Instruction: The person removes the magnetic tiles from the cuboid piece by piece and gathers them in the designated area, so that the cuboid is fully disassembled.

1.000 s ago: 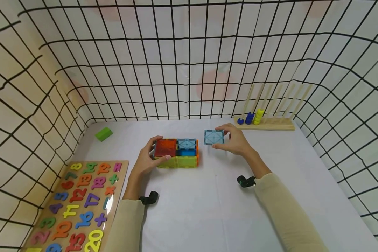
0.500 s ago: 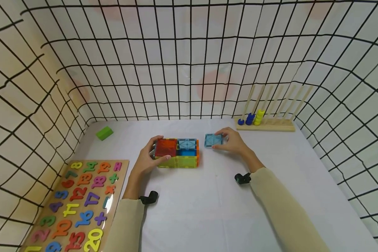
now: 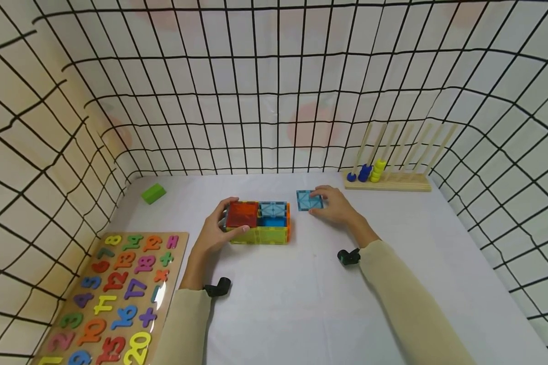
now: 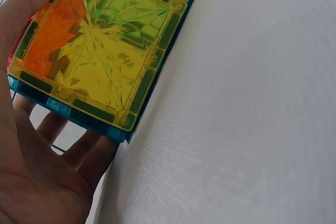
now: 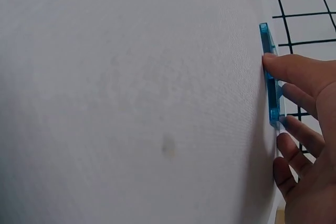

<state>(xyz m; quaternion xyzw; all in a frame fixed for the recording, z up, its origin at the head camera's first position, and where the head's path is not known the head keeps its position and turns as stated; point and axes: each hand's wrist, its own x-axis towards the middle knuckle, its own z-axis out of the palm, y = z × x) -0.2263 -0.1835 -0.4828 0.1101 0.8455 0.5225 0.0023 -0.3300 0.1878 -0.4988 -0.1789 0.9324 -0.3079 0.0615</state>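
Observation:
My left hand [image 3: 213,232] grips the left end of a box built of translucent magnetic tiles [image 3: 260,235], thumb along its front and fingers behind. A red tile [image 3: 242,214] covers the box's left half; the right half is open on top and shows blue inside. In the left wrist view, a yellow tile [image 4: 105,51] forms the near side, with blue edges under it. Just right of the box, my right hand [image 3: 335,205] pinches a light blue magnetic tile [image 3: 307,200] between thumb and fingers. That blue tile [image 5: 269,77] lies flat, at or close to the tabletop.
A number puzzle board [image 3: 175,263] lies at the left front. Behind it sits a green block [image 3: 153,193]. At the back right stands a wooden bead rack [image 3: 402,182] with blue and yellow beads. Black wire mesh [image 3: 277,96] encloses the back and sides of the white table [image 3: 274,314].
My right hand has lowered the light blue tile and drawn slightly left. The left hand and the tile box have stayed in place.

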